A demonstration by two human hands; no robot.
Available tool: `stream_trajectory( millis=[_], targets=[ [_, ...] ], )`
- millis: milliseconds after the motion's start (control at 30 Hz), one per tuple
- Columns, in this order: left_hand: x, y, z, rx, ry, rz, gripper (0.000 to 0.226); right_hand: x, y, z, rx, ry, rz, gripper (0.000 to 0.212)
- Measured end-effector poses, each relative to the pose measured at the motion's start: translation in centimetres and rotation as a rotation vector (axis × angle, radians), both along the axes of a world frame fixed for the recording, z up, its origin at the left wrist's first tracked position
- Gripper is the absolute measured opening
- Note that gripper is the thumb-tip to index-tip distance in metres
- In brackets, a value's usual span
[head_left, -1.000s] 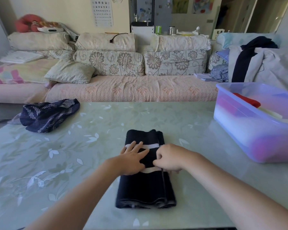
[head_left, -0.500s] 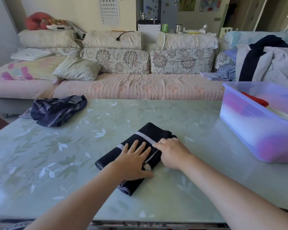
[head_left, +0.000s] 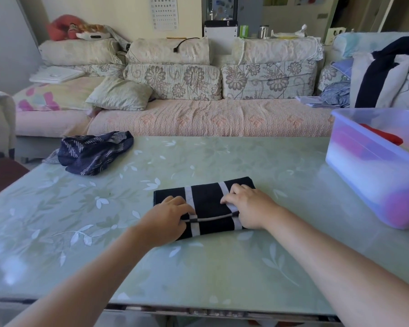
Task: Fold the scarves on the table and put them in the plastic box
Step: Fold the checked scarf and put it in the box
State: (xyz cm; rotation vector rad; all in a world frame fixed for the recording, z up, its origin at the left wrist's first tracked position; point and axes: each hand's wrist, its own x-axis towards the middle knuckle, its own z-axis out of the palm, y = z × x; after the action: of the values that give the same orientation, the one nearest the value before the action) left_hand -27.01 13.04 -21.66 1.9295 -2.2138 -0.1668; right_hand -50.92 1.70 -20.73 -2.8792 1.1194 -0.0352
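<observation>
A folded black scarf with white stripes (head_left: 207, 201) lies crosswise in the middle of the green table (head_left: 198, 267). My left hand (head_left: 165, 220) grips its near left part, fingers curled over the cloth. My right hand (head_left: 248, 208) grips the right end, fingers bent onto the fold. A crumpled navy patterned scarf (head_left: 92, 154) lies at the table's far left. The translucent plastic box (head_left: 373, 166) stands at the right edge with red and pale cloth inside.
A long sofa (head_left: 198, 116) with floral cushions runs behind the table. Clothes are heaped at its right end (head_left: 392, 74). A dark chair seat (head_left: 0, 175) shows at the left. The table's front edge is close to me.
The black scarf has been turned from lengthwise through a diagonal to lying crosswise. Both hands stayed on it; my left fingers went from flat to curled.
</observation>
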Motion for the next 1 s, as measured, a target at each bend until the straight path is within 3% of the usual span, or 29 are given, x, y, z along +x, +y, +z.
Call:
stream_trajectory(
  millis=[133,300,367,433,467,533,633,700,833,1000],
  targets=[
    [0.2,-0.2,-0.1,-0.018,-0.011,-0.018,0.058,0.2,0.3,-1.0,-0.150,0.001,-0.014,0.060],
    [0.2,-0.2,1.8,-0.153,0.036,-0.046,0.038,-0.3,0.4,0.3,-0.366,-0.179,0.070,0.055],
    [0.0,0.4,2.6,-0.081,0.031,-0.102,0.038,-0.8,0.5,1.1,-0.279,-0.193,0.095,0.057],
    [-0.5,1.2,2.4,0.122,0.012,-0.132,0.038,-1.3,1.5,1.3,-0.074,-0.065,0.065,0.062],
    [-0.9,1.4,2.2,0.196,0.014,-0.144,0.032,-1.5,1.8,1.2,0.004,0.022,0.045,0.066],
    [-1.5,1.4,1.9,0.160,0.028,-0.131,0.011,-1.5,2.3,0.8,0.083,0.090,-0.009,0.065],
    [-1.0,0.0,1.5,-0.099,0.049,-0.082,0.031,-0.7,2.2,0.7,0.037,-0.160,-0.081,0.024],
    [-0.2,-0.9,0.9,-0.255,-0.023,-0.088,0.030,0.0,2.2,-0.1,-0.059,-0.264,-0.126,0.028],
    [0.3,-0.8,-0.9,0.088,-0.195,-0.003,0.070,1.0,2.5,-2.4,0.173,-0.033,-0.244,0.062],
    [-0.2,-0.6,-0.1,0.183,-0.264,0.022,0.093,-0.4,0.4,-2.7,0.142,0.076,-0.210,0.067]
  ],
)
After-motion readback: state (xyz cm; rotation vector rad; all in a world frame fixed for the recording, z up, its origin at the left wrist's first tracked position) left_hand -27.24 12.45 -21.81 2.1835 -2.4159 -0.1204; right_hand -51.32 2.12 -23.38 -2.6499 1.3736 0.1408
